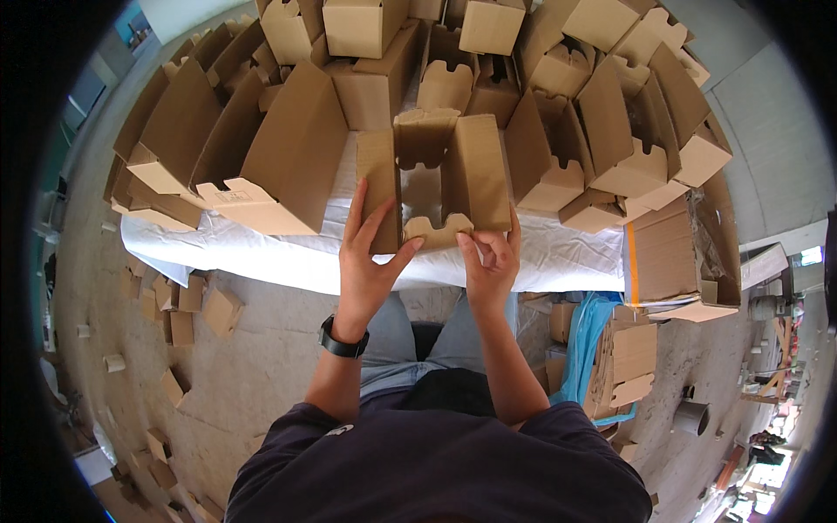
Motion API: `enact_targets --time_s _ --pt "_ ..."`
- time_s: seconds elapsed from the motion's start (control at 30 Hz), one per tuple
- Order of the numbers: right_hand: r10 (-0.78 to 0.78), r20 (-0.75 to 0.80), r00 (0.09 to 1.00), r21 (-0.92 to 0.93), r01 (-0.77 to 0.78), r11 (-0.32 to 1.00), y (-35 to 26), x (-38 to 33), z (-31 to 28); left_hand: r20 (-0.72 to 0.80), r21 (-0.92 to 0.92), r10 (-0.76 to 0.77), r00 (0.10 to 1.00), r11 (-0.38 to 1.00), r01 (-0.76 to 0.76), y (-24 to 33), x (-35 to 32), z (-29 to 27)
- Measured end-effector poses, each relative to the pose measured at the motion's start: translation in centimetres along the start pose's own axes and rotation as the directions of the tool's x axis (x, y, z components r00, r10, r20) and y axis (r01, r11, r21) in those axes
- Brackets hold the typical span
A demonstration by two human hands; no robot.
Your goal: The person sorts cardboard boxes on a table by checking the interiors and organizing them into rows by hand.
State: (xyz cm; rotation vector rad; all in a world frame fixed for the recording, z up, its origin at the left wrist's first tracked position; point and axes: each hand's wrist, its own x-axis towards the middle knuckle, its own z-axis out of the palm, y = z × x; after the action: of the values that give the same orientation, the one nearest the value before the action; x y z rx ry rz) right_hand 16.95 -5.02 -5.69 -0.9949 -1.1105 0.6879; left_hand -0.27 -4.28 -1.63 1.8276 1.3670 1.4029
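Observation:
A small brown cardboard box [481, 166] is between my two hands, above the front edge of the white-covered table. Its top is open, with side flaps standing out left and right and a notched flap at the near end. My left hand [369, 248], a dark watch on its wrist, grips the left side, thumb on the near edge. My right hand [493, 261] holds the near right corner, thumb against the notched flap and fingers curled behind it. Through the open top a pale bottom shows inside.
Open cardboard boxes [292, 157] stand crowded and stacked along the table's back and sides. White cloth [235, 253] covers the tabletop. At the right edge sits a larger carton [667, 253]. Blue plastic [586, 336] and flattened cardboard [632, 362] lie below; small boxes [224, 312] litter the floor at left.

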Motion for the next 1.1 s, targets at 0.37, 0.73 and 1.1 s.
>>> enact_targets --time_s 0.37,0.73,1.1 --pt "-0.024 -0.036 0.999 0.021 0.025 0.999 -1.2 0.2 -0.2 0.003 0.027 -0.001 1.0 1.0 0.001 0.8 0.4 -0.2" --pt "-0.038 0.024 0.999 -0.11 0.04 0.993 -1.0 1.7 -0.5 -0.011 0.107 -0.021 1.0 0.994 0.022 1.8 0.3 -0.1" --pt "-0.053 0.099 0.994 -0.322 0.082 0.943 -4.0 5.4 0.6 0.427 0.636 0.123 0.896 0.663 -0.394 5.7 6.4 -2.8"
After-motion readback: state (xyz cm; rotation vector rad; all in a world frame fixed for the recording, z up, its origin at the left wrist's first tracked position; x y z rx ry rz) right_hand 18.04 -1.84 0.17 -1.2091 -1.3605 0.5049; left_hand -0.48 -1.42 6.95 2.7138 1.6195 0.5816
